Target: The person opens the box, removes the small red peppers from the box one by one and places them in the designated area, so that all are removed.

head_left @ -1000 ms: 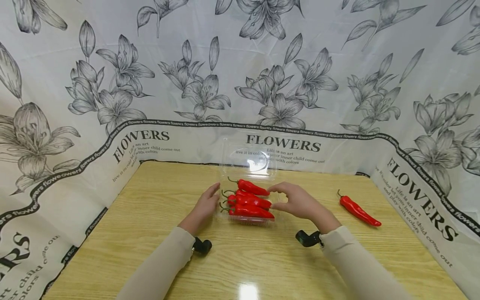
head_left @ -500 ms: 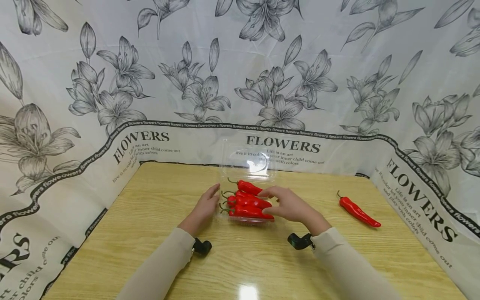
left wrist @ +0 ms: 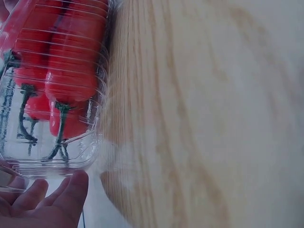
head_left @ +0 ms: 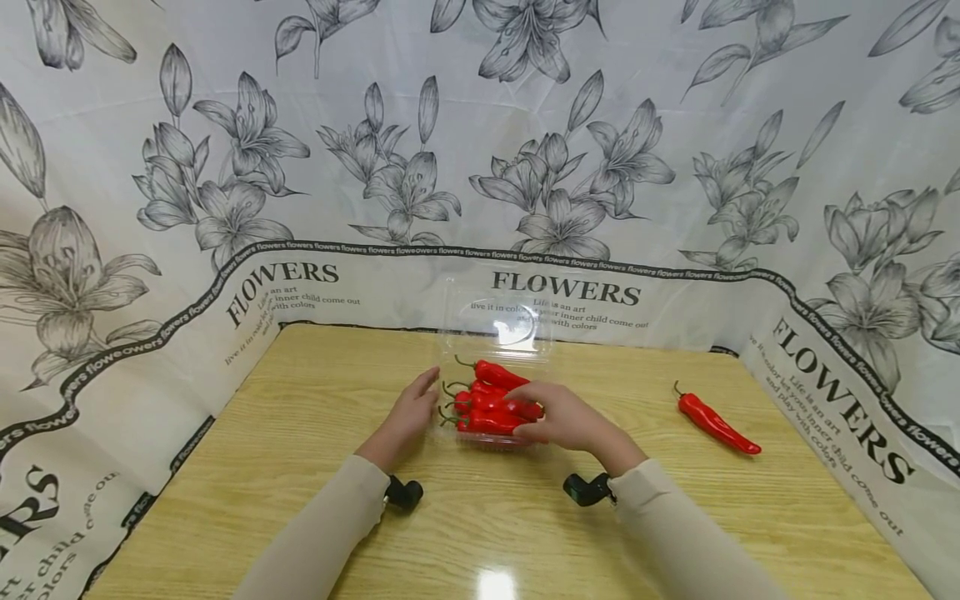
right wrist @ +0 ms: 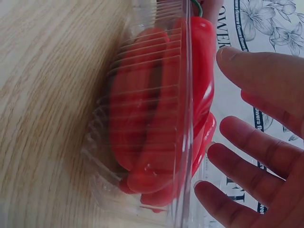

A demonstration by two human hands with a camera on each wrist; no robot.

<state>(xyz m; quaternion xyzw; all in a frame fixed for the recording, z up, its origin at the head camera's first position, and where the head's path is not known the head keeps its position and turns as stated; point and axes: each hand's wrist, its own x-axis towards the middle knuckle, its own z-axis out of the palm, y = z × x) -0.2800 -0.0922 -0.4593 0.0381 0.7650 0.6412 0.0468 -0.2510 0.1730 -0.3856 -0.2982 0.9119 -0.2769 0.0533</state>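
A clear plastic box [left wrist: 57, 164], hinged lid [head_left: 516, 333] raised at the back, holds several red peppers [head_left: 487, 402] with green stems. They lie crosswise, stems toward the left. My left hand [head_left: 408, 410] rests against the box's left end, fingers extended; in the left wrist view its fingertips [left wrist: 78, 179] are right at the ribbed end wall. Over the box's right side reaches my right hand [head_left: 570, 417], covering the peppers' tips in the head view. The right wrist view shows its fingers [right wrist: 251, 171] spread and slightly bent above the peppers, gripping nothing.
One more red pepper [head_left: 716, 422] lies on the wooden table [head_left: 300, 433] to the right. White cloth printed with flowers [head_left: 405, 183] hangs behind and along both sides. A black wrist camera [head_left: 405, 493] sits at the left cuff, another [head_left: 587, 490] at the right.
My right hand has moved left from the box's right end to over the peppers. The left hand and the box have stayed in place.
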